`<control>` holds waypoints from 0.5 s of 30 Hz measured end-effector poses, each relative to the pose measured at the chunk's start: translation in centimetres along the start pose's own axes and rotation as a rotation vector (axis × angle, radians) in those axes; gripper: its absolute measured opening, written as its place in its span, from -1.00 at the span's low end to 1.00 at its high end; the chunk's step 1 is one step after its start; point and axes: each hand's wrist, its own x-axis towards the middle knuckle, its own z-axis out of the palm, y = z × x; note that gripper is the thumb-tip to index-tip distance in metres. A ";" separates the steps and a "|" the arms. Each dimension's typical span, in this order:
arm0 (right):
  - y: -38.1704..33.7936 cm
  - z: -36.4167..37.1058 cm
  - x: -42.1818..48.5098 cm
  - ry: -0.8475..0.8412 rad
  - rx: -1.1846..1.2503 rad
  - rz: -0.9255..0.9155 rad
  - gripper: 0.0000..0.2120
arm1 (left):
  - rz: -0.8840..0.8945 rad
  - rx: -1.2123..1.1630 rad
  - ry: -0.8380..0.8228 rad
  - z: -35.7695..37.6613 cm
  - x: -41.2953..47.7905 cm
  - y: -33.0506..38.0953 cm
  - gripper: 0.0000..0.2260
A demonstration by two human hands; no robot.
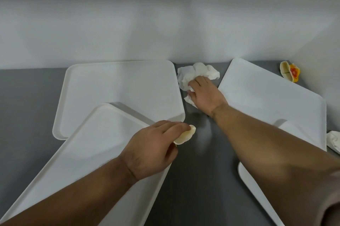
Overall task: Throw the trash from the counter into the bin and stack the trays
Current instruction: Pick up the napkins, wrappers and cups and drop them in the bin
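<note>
Several white trays lie on the grey counter (198, 170): one at the back left (117, 88), one overlapping it at the front left (82, 152), one at the right (266, 97) and a corner of another at the front right (257, 198). My right hand (204, 93) closes on a crumpled white paper towel (195, 75) between the back trays. My left hand (154, 148) holds a pale cream peel piece (185, 134) at the front tray's right edge.
A cut fruit scrap with orange flesh (290, 72) lies in the back right corner by the wall. Another crumpled tissue (334, 141) sits at the right edge. A white wall runs behind the counter. No bin is in view.
</note>
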 end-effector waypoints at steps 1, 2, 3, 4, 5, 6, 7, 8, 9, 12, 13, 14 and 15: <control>-0.2 0.0 0.1 0.003 -0.001 -0.007 -0.77 | -0.003 -0.006 0.003 0.1 0.0 0.0 -0.51; -0.4 -0.2 0.2 -0.004 0.008 -0.004 -0.79 | -0.007 -0.010 0.007 0.1 0.0 0.0 -0.52; -0.6 -0.3 0.2 -0.021 0.029 0.006 -0.79 | -0.013 -0.012 0.011 0.1 0.1 0.0 -0.52; -0.7 -0.5 0.1 -0.041 0.054 0.027 -0.76 | -0.020 -0.013 0.015 0.1 0.1 0.0 -0.52; -0.8 -0.7 0.0 -0.050 0.086 0.066 -0.71 | -0.027 -0.016 0.018 0.2 0.1 0.1 -0.52; -1.0 -1.1 0.0 -0.039 0.131 0.126 -0.67 | -0.032 -0.020 0.022 0.2 0.2 0.1 -0.53; -1.1 -1.6 0.0 -0.002 0.183 0.198 -0.64 | -0.037 -0.027 0.026 0.2 0.2 0.2 -0.53; -1.1 -2.1 0.0 0.052 0.227 0.270 -0.60 | -0.043 -0.035 0.029 0.2 0.3 0.2 -0.53; -1.1 -2.8 0.2 0.119 0.281 0.357 -0.54 | -0.049 -0.043 0.034 0.1 0.4 0.3 -0.53; -0.4 -5.3 0.7 0.260 0.590 0.684 -0.44 | -0.060 -0.058 0.049 0.1 0.8 0.6 -0.54; 0.0 -6.0 0.8 0.301 0.691 0.751 -0.47 | -0.066 -0.066 0.056 0.1 0.9 0.7 -0.54; 0.4 -6.6 0.8 0.351 0.762 0.791 -0.50 | -0.071 -0.075 0.063 0.1 1.1 0.8 -0.54; 0.8 -7.2 0.7 0.398 0.811 0.812 -0.52 | -0.075 -0.085 0.069 0.2 1.3 0.9 -0.55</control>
